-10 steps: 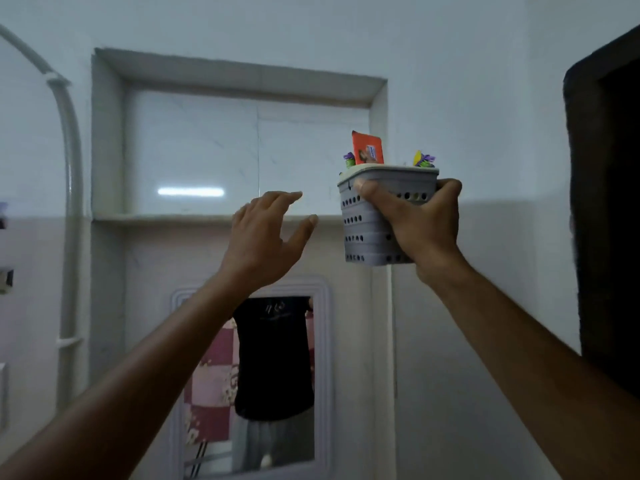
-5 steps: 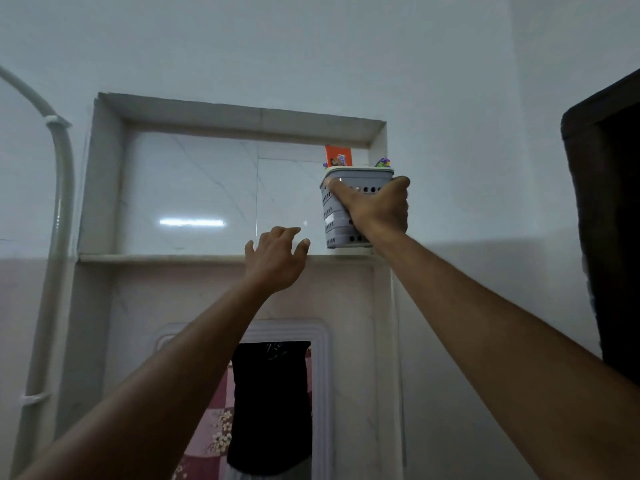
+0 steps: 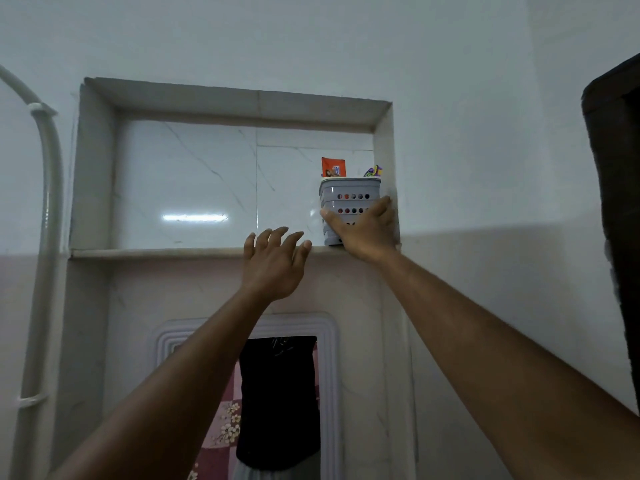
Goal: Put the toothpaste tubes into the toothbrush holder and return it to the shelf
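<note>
1. Toothbrush holder (image 3: 349, 206): a grey perforated basket standing upright at the right end of the shelf (image 3: 156, 253), close against the right wall of the tiled niche (image 3: 384, 150).
2. Toothpaste tube (image 3: 333, 167): an orange end sticking up above the holder's rim at its left; a second, purple-and-yellow end (image 3: 374, 171) shows at the right. What the second item is cannot be told.
3. Right hand (image 3: 363, 230): wrapped around the holder's lower front, thumb on the left side, fingers (image 3: 381, 206) on the right side next to the niche wall.
4. Left hand (image 3: 275, 263): empty, fingers spread apart, raised at the shelf's front edge just left of the holder. Whether it touches the edge cannot be told.
5. Mirror (image 3: 277, 403): white-framed, on the wall below the shelf.
6. Pipe (image 3: 48, 188): white, running up the left wall.
</note>
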`<state>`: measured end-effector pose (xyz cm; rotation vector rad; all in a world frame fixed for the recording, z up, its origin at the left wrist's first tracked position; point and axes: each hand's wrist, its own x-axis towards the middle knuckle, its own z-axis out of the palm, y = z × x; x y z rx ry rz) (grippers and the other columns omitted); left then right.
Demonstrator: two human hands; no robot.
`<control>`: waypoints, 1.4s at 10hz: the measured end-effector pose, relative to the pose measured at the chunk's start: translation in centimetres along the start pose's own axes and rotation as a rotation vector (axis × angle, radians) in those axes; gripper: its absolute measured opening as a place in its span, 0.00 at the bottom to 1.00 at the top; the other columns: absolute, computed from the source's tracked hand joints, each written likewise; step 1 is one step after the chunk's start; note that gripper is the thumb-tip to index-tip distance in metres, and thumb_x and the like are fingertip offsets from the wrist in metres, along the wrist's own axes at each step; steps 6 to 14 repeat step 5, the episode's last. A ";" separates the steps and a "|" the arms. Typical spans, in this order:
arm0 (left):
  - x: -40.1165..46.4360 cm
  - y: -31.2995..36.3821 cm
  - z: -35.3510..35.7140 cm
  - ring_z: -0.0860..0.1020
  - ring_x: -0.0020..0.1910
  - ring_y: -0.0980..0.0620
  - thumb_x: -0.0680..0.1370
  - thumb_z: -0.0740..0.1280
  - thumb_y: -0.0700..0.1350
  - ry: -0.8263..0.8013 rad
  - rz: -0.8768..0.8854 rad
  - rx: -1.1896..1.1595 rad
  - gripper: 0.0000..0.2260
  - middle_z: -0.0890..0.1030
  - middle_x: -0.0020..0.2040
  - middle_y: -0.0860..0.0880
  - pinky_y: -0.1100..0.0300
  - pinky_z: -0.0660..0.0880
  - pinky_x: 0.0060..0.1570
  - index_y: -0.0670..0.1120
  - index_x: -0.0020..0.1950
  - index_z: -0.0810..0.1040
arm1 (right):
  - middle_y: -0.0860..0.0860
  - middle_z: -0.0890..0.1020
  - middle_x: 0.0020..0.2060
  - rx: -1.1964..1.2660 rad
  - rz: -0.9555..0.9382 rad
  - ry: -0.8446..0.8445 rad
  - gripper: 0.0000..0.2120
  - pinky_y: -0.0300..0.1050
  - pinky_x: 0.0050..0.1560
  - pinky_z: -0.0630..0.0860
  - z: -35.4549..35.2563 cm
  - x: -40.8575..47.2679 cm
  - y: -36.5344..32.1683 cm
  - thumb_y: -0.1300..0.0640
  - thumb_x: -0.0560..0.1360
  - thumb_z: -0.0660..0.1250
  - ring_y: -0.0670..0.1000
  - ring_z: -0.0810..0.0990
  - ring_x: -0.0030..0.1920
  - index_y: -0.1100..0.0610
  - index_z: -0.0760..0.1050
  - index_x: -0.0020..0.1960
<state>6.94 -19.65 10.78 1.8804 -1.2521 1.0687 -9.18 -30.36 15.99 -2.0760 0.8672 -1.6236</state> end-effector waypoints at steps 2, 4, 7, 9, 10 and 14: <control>0.1 0.0 0.0 0.60 0.83 0.45 0.86 0.48 0.64 -0.024 -0.003 -0.001 0.27 0.68 0.82 0.49 0.42 0.47 0.82 0.57 0.81 0.70 | 0.63 0.43 0.89 -0.054 -0.042 -0.026 0.71 0.63 0.86 0.53 0.2 -1.0 1.6 0.20 0.74 0.68 0.64 0.47 0.89 0.65 0.31 0.87; -0.5 0.5 -1.6 0.62 0.83 0.47 0.86 0.53 0.64 -0.080 -0.030 -0.124 0.28 0.70 0.81 0.49 0.43 0.46 0.82 0.52 0.82 0.68 | 0.60 0.66 0.73 -0.067 -0.205 0.176 0.47 0.62 0.71 0.75 -0.5 -3.4 3.5 0.29 0.79 0.70 0.63 0.67 0.74 0.61 0.62 0.82; -1.9 1.0 -2.4 0.64 0.82 0.46 0.86 0.56 0.62 -0.008 -0.054 -0.276 0.27 0.73 0.79 0.47 0.43 0.47 0.83 0.51 0.82 0.69 | 0.59 0.73 0.69 0.094 -0.285 0.298 0.32 0.58 0.66 0.79 -0.7 -5.0 4.3 0.38 0.81 0.73 0.60 0.73 0.70 0.60 0.73 0.74; -1.9 1.0 -2.4 0.64 0.82 0.46 0.86 0.56 0.62 -0.008 -0.054 -0.276 0.27 0.73 0.79 0.47 0.43 0.47 0.83 0.51 0.82 0.69 | 0.59 0.73 0.69 0.094 -0.285 0.298 0.32 0.58 0.66 0.79 -0.7 -5.0 4.3 0.38 0.81 0.73 0.60 0.73 0.70 0.60 0.73 0.74; -1.9 1.0 -2.4 0.64 0.82 0.46 0.86 0.56 0.62 -0.008 -0.054 -0.276 0.27 0.73 0.79 0.47 0.43 0.47 0.83 0.51 0.82 0.69 | 0.59 0.73 0.69 0.094 -0.285 0.298 0.32 0.58 0.66 0.79 -0.7 -5.0 4.3 0.38 0.81 0.73 0.60 0.73 0.70 0.60 0.73 0.74; -1.9 1.0 -2.4 0.64 0.82 0.46 0.86 0.56 0.62 -0.008 -0.054 -0.276 0.27 0.73 0.79 0.47 0.43 0.47 0.83 0.51 0.82 0.69 | 0.59 0.73 0.69 0.094 -0.285 0.298 0.32 0.58 0.66 0.79 -0.7 -5.0 4.3 0.38 0.81 0.73 0.60 0.73 0.70 0.60 0.73 0.74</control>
